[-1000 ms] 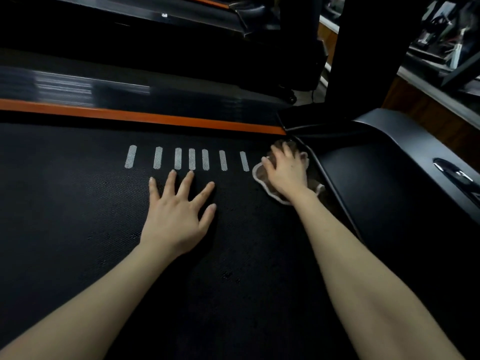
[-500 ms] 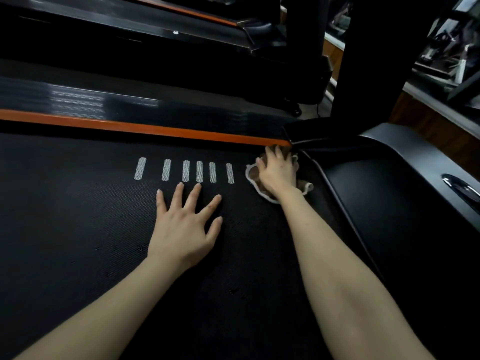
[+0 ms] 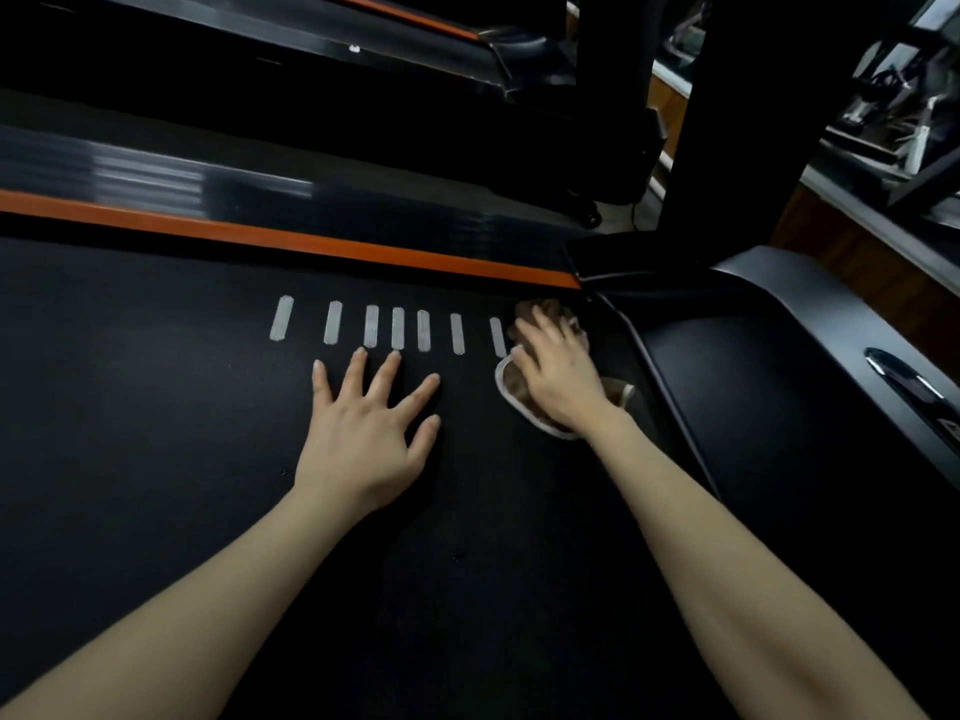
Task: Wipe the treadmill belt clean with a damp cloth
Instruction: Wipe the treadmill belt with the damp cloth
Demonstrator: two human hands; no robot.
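Pressing cloth (image 3: 514, 389) onto black belt (image 3: 156, 407), right hand (image 3: 558, 379) flat | left hand (image 3: 363, 439) splayed flat on belt | orange rail (image 3: 291, 239) beyond

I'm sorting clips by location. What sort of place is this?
Probably a gym or fitness-equipment showroom: a wide treadmill belt with an orange side rail fills the view, a second treadmill deck runs parallel beyond it, and more machine frames stand at far right.
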